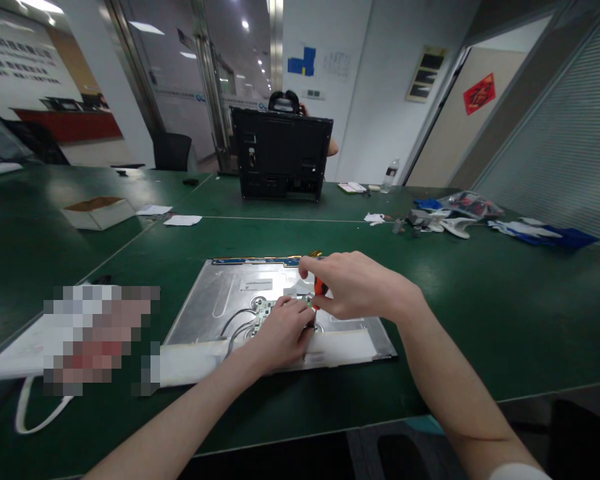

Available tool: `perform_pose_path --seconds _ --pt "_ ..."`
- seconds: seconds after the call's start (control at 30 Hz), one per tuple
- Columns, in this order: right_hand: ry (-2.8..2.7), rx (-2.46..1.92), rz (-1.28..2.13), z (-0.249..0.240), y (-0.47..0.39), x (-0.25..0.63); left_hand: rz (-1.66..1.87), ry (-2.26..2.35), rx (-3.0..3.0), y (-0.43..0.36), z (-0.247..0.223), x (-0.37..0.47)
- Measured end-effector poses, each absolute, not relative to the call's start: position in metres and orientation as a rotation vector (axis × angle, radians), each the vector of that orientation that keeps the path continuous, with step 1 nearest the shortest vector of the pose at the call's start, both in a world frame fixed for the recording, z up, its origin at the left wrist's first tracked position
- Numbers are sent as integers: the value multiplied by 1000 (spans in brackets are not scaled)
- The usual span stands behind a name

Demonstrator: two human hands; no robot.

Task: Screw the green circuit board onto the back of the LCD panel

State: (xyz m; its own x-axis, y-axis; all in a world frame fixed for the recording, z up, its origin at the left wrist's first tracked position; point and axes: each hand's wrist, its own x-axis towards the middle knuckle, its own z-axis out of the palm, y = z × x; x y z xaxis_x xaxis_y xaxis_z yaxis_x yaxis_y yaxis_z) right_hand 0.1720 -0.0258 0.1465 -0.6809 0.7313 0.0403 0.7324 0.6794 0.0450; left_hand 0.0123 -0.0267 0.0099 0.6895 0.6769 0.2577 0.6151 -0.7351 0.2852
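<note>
A flat silver metal panel [250, 280], likely the back of a display, lies on the green table, with a strip of blue circuit board [255, 261] along its far edge. A small green circuit board [263, 310] sits at its middle, cables running from its left side. My right hand [355, 283] grips a screwdriver [321, 287] with an orange and black handle, held upright over that board. My left hand [287, 327] rests on the small board beside the screwdriver's shaft, fingers curled and drawn together; its fingertips and anything between them are hidden.
A white strip [340, 345] covers the panel's near edge. To the left lie a blurred-out item [100, 333] and an open box [99, 215]. A black monitor-like unit [283, 157] stands opposite, a person behind it. Gloves [455, 225], bags and a bottle [390, 175] lie far right.
</note>
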Motion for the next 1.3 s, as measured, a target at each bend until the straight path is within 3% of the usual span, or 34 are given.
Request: perform_pose_path --seconds 0.37,0.67,0.93,1.3 --pt "-2796 -1446 -268 149 -25 164 494 1064 2730 -28 16 13" --pt "-2864 -1193 -88 147 -27 168 542 1045 2710 -28 11 12" --pt "-2831 -1433 -207 149 -25 162 535 1059 2731 -28 14 12" --pt "-2868 -1296 -79 151 -29 169 549 1041 2716 -28 11 12"
